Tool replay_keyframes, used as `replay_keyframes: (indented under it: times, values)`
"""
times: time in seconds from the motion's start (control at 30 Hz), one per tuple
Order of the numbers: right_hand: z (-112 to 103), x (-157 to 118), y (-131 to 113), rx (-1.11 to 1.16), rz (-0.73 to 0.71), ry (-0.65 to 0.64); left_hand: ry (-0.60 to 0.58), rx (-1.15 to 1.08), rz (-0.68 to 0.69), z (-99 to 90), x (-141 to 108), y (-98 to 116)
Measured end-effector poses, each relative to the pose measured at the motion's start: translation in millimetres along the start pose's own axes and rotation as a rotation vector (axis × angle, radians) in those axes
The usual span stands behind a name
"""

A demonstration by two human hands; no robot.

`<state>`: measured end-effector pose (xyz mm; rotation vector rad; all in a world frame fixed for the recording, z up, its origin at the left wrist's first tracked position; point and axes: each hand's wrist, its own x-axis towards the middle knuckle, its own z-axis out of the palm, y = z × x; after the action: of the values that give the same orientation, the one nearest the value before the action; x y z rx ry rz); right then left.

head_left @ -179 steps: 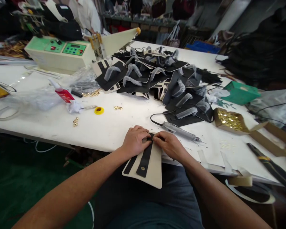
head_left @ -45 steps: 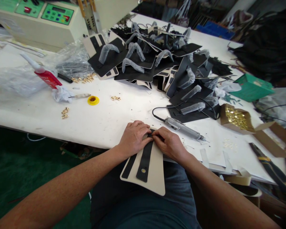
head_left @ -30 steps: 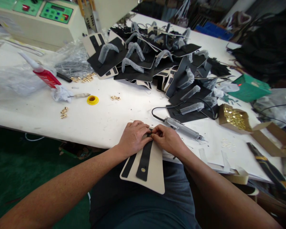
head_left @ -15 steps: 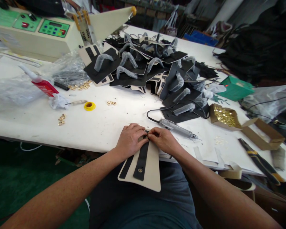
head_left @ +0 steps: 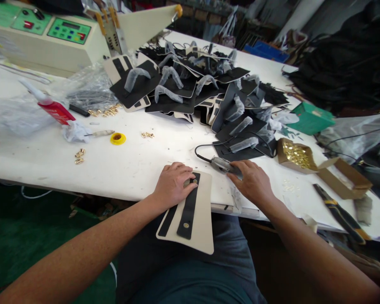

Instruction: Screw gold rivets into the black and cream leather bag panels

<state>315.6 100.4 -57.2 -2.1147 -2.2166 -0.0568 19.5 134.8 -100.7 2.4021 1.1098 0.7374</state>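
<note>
A beige panel (head_left: pixel 202 211) with two black strips lies over the table's front edge, its near end above my lap. The longer black strip (head_left: pixel 188 207) carries a round brass-coloured fastener near each end. My left hand (head_left: pixel 175 185) presses on the panel's far left part, fingers curled and thumb across the strip; something greyish under the fingers is mostly hidden. To the right, my right hand (head_left: pixel 252 179) closes round a grey corded electric screwdriver (head_left: pixel 221 164) lying on the table. Its tip is hidden behind the hand.
Black panels with plastic-wrapped handles (head_left: pixel 174 90) are piled behind. Rightward are a carton of brass-coloured parts (head_left: pixel 296 155), an open carton (head_left: pixel 343 179) and pliers (head_left: pixel 340 213). Leftward lie a red glue bottle (head_left: pixel 55 110), a yellow ring (head_left: pixel 118 138) and a control machine (head_left: pixel 66 42).
My right hand has left the strip's far fastener and moved right onto the electric screwdriver. My left hand stays on the panel, and the far fastener now shows.
</note>
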Motion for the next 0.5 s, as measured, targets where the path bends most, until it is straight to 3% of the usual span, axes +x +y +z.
replay_keyframes:
  times: [0.17,0.27,0.4,0.5]
  values:
    - [4.7,8.3,4.2,0.02,-0.061,-0.035,-0.008,0.044,0.016,-0.3,-0.1,3.5]
    - [-1.5,8.2,6.4,0.207,-0.092,0.021,-0.015,0.066,0.019,0.6,0.0,3.8]
    - [-17.1,7.4,-3.6,0.75,0.077,0.13,-0.041,0.091,0.029,-0.3,1.7,4.4]
    - [-24.4,11.6,-29.7,1.248,0.199,0.13,-0.066,0.118,0.03,-2.7,4.0,6.6]
